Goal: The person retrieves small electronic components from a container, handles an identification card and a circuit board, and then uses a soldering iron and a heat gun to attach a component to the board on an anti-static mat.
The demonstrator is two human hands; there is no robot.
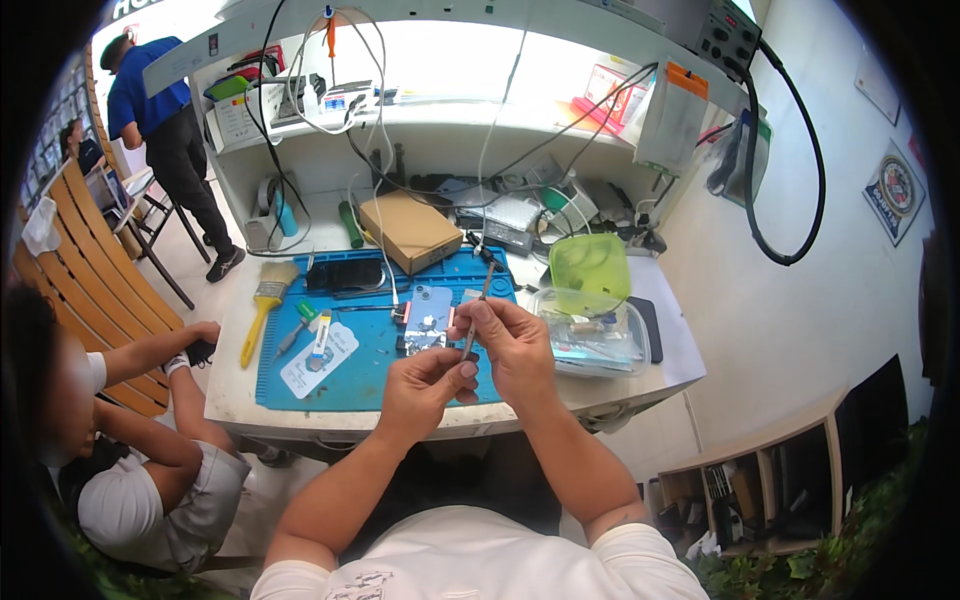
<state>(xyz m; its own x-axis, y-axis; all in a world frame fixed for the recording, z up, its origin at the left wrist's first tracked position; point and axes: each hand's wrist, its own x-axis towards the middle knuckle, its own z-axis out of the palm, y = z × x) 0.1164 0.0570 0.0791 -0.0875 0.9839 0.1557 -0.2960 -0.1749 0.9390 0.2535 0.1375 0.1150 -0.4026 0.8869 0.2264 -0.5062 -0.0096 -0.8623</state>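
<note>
Above the blue mat [375, 385], both my hands are on one slim, dark metal tool [473, 338], thin as a pen, held tilted with its upper end leaning right. My right hand [515, 350] pinches it along the shaft. At the lower end, my left hand [425, 390] has its thumb and fingers closed around the tip. The tool's exact kind is too small to make out. Just behind my hands lies a blue-backed smartphone [430, 303] in a clamp holder with reddish jaws, its lower part showing a shiny, opened-looking surface.
Left on the bench are a yellow-handled brush [262, 315], a green-handled screwdriver [298, 328] and a white card [318, 362]. A cardboard box [410, 232] stands behind. To the right sits a clear plastic tub [590, 345]; cables hang overhead. A seated person [150, 450] is close by at left.
</note>
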